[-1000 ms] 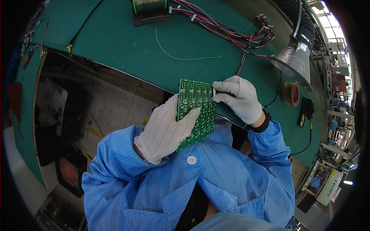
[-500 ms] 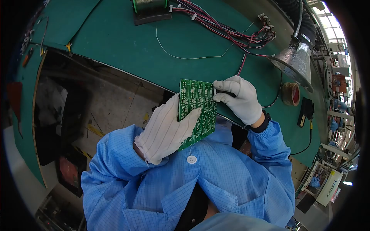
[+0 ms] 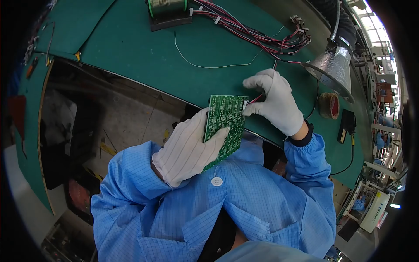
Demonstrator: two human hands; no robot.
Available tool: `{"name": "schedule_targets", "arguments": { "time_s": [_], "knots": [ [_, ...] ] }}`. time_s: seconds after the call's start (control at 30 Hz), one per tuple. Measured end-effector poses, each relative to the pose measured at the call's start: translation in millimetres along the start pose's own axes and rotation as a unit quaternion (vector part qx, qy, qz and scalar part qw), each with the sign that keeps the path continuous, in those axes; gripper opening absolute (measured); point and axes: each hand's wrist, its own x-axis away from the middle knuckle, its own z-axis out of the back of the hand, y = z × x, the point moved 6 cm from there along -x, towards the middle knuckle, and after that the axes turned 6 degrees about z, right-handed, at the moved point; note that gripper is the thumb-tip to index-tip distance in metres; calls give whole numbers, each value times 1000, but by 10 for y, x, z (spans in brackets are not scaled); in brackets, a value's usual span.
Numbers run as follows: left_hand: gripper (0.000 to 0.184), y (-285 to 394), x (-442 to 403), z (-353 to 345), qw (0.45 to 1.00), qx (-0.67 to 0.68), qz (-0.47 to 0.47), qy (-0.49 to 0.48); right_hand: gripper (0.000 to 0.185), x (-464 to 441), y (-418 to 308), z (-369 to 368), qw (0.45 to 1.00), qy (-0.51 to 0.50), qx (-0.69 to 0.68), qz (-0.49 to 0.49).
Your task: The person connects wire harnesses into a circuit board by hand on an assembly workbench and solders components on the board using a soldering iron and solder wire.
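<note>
A green circuit board is held up in front of my chest, tilted, by my left hand in a striped white glove, its thumb across the face. My right hand, also gloved, is beside the board's upper right corner with thumb and fingers spread apart. A white connector sits at that corner, and a red wire runs from it between my right thumb and fingers. The right thumb tip is close to the connector; whether it touches is unclear.
On the green table lie a wire bundle, a solder spool with a loose strand and a tape roll. A metal fume hood hangs at the right, above a black device.
My right hand has opened from its pinch at the board's corner, its fingers lifting up and away, showing the connector and red wire. The board has shifted slightly right and down.
</note>
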Motion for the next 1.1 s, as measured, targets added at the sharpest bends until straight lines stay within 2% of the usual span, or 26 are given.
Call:
{"name": "schedule_targets", "arguments": {
  "time_s": [0.07, 0.1, 0.13, 0.17, 0.2, 0.27, 0.4, 0.53, 0.63, 0.7, 0.77, 0.8, 0.83, 0.87, 0.93, 1.0, 1.07, 1.1],
  "knots": [
    [38, 170, 79, -33, 973, -120, -195, 42, 47, -71, 10, 110, 999, 42, 7, 17],
    [44, 149, 45, -33, 990, -61, -127, 8, 47, -77, 55, 29, 995, -73, -67, 33],
    [44, 136, 40, -46, 989, -63, -132, 3, 48, -35, 45, -55, 971, -185, -140, 49],
    [45, 147, 60, -59, 976, -112, -188, 16, 40, -32, 15, -13, 975, -171, -122, 70],
    [46, 181, 86, -76, 957, -158, -243, 30, 40, -22, 20, 4, 976, -167, -119, 67],
    [48, 194, 85, -86, 960, -151, -236, 25, 32, 3, 37, 5, 973, -164, -154, 54],
    [51, 203, 79, -75, 974, -131, -184, -4, 34, 28, 97, -22, 965, -154, -213, 8],
    [52, 226, 98, -86, 961, -127, -241, 48, 31, 47, -14, 26, 981, -128, -130, 71],
    [43, 164, 95, -57, 975, -98, -199, 33, 28, 12, -81, 71, 982, -144, -92, 82],
    [31, 84, 42, -25, 985, -74, -152, 24, 39, -25, -10, 16, 972, -233, -39, 9],
    [20, -1, -28, 13, 991, -50, -123, 13, 52, -144, -70, 266, 983, -165, 10, 80],
    [19, 10, -12, 51, 969, -109, -215, 44, 58, -259, -50, 394, 986, -160, 7, 42],
    [18, 105, 18, 64, 935, -168, -305, 74, 52, -384, -16, 501, 994, -90, 36, 41],
    [16, 81, -40, 88, 973, -94, -208, 42, 48, -551, 59, 533, 999, -37, 22, 2],
    [16, -24, -71, 67, 966, -112, -227, 52, 36, -900, 233, 473, 997, 62, 22, -48],
    [16, 14, -114, 54, 965, -113, -223, 76, 33, -1176, 495, 284, 981, 159, 97, -50],
    [15, -94, -204, 2, 997, 28, -61, 27, 30, -1355, 705, 83, 984, 43, 85, -152],
    [14, -158, -189, -16, 991, -16, -122, 50, 27, -1389, 955, -84, 975, 22, 45, -219]
  ]
}}
